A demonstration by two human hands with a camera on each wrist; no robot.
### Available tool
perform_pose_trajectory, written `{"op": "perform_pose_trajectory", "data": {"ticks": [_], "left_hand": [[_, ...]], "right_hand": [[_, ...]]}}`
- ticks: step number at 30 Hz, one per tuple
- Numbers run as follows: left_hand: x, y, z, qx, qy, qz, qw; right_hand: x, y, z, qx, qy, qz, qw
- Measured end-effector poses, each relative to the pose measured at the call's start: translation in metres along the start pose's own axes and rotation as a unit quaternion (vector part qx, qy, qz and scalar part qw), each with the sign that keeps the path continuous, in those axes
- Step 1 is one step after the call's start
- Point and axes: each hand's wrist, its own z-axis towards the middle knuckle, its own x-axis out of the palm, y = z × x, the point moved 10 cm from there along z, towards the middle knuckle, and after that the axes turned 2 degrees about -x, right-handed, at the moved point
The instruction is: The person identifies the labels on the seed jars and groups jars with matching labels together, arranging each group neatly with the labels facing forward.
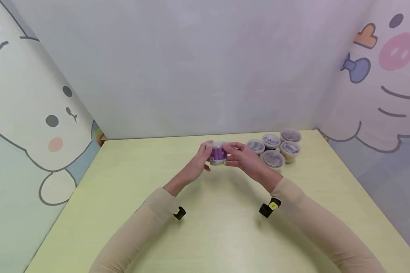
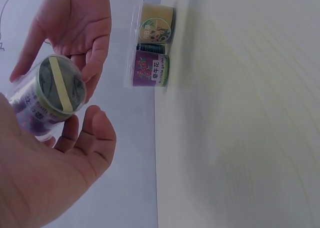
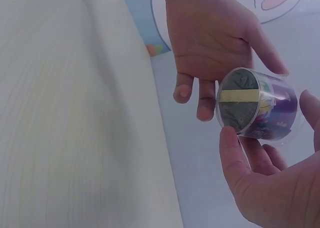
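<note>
A clear plastic cup (image 1: 218, 154) with a purple label is held up above the table between both hands. My left hand (image 1: 197, 164) grips its left side and my right hand (image 1: 246, 159) its right side, thumbs near the lid. From below, the left wrist view shows the cup's dark base (image 2: 62, 84) with a pale strip across it, between the left hand (image 2: 47, 163) and the right hand (image 2: 75, 25). In the right wrist view the cup (image 3: 260, 104) lies between the left hand (image 3: 210, 38) and the right hand (image 3: 275, 180).
Several lidded cups (image 1: 273, 159) stand grouped at the back right of the pale yellow table (image 1: 130, 197). In the left wrist view, two of them show a yellow label (image 2: 156, 24) and a purple label (image 2: 149, 69). Cartoon-printed curtains hang at both sides.
</note>
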Motion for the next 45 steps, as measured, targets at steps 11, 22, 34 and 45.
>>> {"op": "perform_pose_trajectory", "data": {"ticks": [11, 22, 34, 45], "left_hand": [[-0.010, -0.009, 0.000, 0.014, -0.009, -0.004, 0.9999], [-0.008, -0.007, -0.007, 0.024, -0.010, 0.006, 0.9996], [-0.019, -0.011, -0.008, 0.059, -0.040, -0.028, 0.9970], [-0.024, -0.014, -0.009, 0.048, -0.038, -0.026, 0.9978]], "right_hand": [[0.006, 0.014, -0.002, -0.012, 0.033, 0.015, 0.9993], [0.017, 0.010, 0.000, -0.019, 0.074, -0.038, 0.9964], [0.022, 0.012, 0.000, -0.022, 0.063, -0.025, 0.9975], [0.033, 0.019, 0.004, -0.043, 0.095, -0.047, 0.9934]]}}
